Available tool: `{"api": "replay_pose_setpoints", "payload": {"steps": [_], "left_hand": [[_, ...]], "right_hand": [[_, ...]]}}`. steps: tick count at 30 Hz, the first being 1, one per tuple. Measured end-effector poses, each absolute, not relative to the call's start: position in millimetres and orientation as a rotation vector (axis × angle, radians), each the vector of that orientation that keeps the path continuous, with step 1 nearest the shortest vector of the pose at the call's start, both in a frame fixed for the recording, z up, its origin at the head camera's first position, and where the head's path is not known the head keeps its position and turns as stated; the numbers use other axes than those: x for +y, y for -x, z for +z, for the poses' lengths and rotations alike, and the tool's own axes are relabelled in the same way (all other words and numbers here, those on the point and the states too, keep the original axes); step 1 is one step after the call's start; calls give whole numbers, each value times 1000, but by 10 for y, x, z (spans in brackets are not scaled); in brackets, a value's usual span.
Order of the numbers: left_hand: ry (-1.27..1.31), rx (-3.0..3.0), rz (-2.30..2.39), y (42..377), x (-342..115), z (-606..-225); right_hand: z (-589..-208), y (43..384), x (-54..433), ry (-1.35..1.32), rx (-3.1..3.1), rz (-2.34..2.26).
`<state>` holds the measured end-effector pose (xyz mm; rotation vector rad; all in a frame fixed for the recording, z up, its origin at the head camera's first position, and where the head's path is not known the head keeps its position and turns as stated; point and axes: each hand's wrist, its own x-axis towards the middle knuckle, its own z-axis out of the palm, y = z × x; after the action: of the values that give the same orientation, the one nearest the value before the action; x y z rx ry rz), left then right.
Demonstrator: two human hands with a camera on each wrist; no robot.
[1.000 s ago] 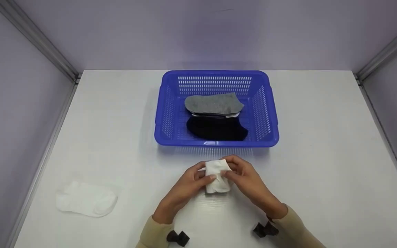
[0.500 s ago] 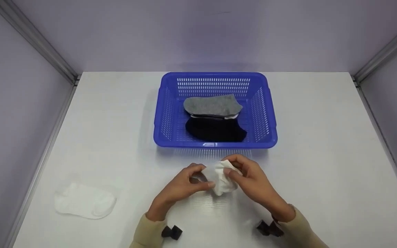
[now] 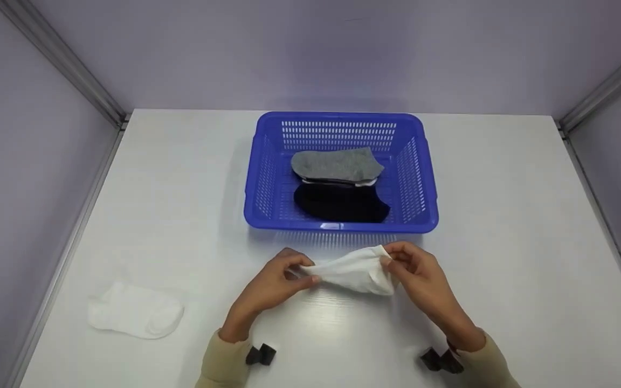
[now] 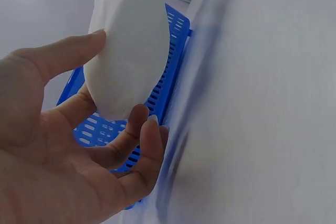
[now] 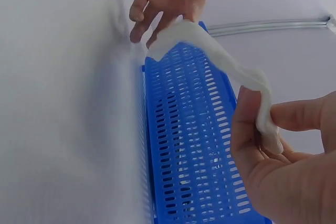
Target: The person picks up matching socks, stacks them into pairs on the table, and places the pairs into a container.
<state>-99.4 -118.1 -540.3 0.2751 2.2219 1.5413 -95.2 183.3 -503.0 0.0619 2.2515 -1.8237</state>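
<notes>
A white ankle sock (image 3: 351, 272) is stretched out sideways between both hands, in front of the basket. My left hand (image 3: 273, 280) pinches its left end between thumb and fingers; in the left wrist view the sock (image 4: 128, 45) rises from that pinch. With thumb and fingers my right hand (image 3: 418, 272) grips the opposite end. The right wrist view has the sock (image 5: 210, 51) sagging in a curve from one hand to the other. A second white sock (image 3: 135, 311) lies flat on the table at the left.
Behind the hands stands a blue plastic basket (image 3: 251, 178). Inside it lie a grey sock (image 3: 337, 164) and a black sock (image 3: 340, 202), with a bit of white between them. The white table (image 3: 504, 215) is bordered by pale walls.
The folded white sock has been opened out to full length. My hands have moved apart, the left one slightly left and the right one to the right. The second sock stays put.
</notes>
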Motion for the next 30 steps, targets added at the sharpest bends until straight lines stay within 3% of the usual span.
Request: {"api": "replay_pose_setpoints", "payload": {"steps": [5, 11, 21, 30], "left_hand": [[-228, 2255, 1546, 989, -1227, -5401], [-137, 2186, 1656, 1010, -1220, -5411], [-92, 2685, 1162, 972, -1081, -5425], [-475, 2647, 1128, 924, -913, -5279]], "right_hand": [[-5098, 978, 1946, -128, 2338, -1747], [-5263, 987, 1989, 20, 2457, -1438], [-5350, 968, 1885, 126, 2688, -1003], [-5326, 895, 1748, 471, 2842, -857]]}}
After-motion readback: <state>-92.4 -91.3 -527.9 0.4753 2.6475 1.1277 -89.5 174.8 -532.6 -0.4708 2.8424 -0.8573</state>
